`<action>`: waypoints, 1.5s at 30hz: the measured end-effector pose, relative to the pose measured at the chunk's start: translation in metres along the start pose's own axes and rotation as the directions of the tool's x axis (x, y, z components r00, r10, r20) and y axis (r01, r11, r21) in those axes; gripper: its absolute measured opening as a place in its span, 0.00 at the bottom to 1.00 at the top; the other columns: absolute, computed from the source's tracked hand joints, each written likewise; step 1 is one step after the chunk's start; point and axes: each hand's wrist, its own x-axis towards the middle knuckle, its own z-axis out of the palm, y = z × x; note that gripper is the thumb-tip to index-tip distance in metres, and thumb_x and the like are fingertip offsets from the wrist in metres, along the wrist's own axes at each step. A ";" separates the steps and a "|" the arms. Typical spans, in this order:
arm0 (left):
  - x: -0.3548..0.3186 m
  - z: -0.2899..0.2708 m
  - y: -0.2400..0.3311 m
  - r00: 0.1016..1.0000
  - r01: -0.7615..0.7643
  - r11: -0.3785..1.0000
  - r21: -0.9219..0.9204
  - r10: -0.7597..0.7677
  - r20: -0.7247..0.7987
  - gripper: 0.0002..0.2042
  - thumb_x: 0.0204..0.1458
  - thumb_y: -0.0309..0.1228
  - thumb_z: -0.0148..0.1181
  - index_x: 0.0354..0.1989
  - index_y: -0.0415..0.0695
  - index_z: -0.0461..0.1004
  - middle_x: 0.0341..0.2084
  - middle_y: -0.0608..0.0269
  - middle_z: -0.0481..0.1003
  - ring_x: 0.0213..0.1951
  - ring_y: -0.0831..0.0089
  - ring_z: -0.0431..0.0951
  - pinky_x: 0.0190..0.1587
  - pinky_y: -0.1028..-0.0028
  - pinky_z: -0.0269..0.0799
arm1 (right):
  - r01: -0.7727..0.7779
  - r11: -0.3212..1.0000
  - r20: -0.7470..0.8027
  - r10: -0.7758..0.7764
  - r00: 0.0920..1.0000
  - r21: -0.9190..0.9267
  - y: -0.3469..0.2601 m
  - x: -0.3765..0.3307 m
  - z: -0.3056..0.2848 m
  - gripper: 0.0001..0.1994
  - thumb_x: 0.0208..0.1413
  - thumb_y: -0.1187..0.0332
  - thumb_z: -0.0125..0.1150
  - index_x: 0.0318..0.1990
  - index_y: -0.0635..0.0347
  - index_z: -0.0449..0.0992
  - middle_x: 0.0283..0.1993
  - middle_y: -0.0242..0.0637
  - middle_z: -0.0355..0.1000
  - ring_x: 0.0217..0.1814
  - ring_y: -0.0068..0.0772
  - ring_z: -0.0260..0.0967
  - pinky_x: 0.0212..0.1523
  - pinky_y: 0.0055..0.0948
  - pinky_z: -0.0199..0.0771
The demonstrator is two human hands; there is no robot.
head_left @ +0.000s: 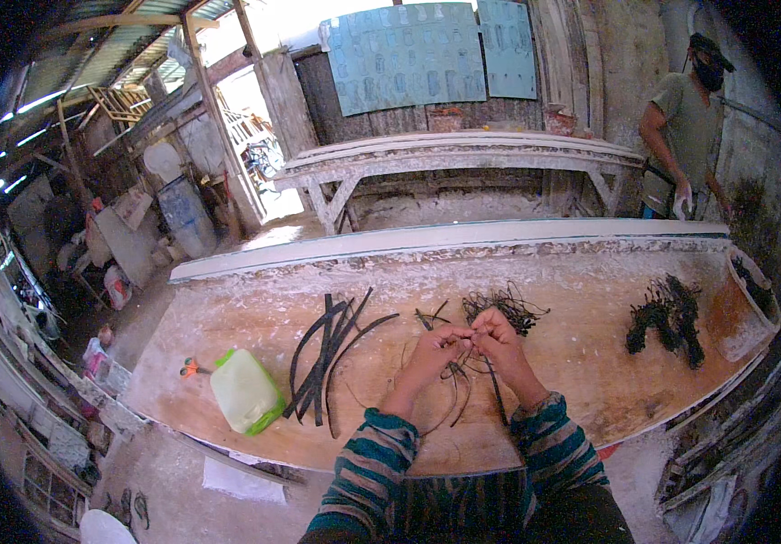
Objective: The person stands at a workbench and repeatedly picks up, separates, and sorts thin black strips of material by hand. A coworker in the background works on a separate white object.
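My left hand (433, 354) and my right hand (497, 340) meet over the middle of a worn wooden table (590, 363). Together they pinch thin dark strands (459, 385) that hang down in loops below the fingers. Just beyond my hands lies a small tangle of dark strands (504, 304). To the left of my hands a bundle of long dark strips (327, 358) lies fanned out on the table. My sleeves are striped teal and dark.
A pale plastic jug with a green cap (245, 392) lies at the table's left, orange-handled scissors (191, 367) beside it. A pile of dark knotted pieces (667, 317) lies at right. Another person (685, 127) stands at back right by a white bench (463, 154).
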 end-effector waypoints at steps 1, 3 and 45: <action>-0.001 -0.001 0.000 0.999 0.034 0.996 0.083 -0.035 0.010 0.08 0.47 0.25 0.57 0.37 0.39 0.72 0.32 0.67 0.73 0.29 0.81 0.69 0.32 0.82 0.65 | -0.018 1.000 -0.001 0.018 1.000 -0.013 -0.003 -0.001 0.002 0.06 0.50 0.77 0.48 0.35 0.55 0.61 0.26 0.23 0.59 0.24 0.11 0.55 0.24 0.13 0.56; -0.001 0.000 -0.002 1.000 0.010 0.997 0.082 -0.009 -0.021 0.06 0.47 0.24 0.57 0.34 0.39 0.73 0.33 0.67 0.73 0.31 0.80 0.69 0.34 0.81 0.65 | -0.009 1.000 0.018 0.009 1.000 0.005 0.003 0.001 0.001 0.06 0.50 0.77 0.48 0.35 0.55 0.61 0.26 0.23 0.59 0.24 0.12 0.55 0.24 0.13 0.55; 0.005 0.010 -0.019 0.995 -0.089 0.954 -0.286 0.072 -0.071 0.13 0.47 0.22 0.56 0.43 0.42 0.68 0.26 0.72 0.71 0.22 0.87 0.64 0.23 0.87 0.58 | -0.084 0.940 -0.122 0.131 0.984 0.330 0.000 0.003 0.001 0.11 0.52 0.75 0.51 0.44 0.60 0.66 0.36 0.28 0.64 0.33 0.17 0.62 0.32 0.15 0.63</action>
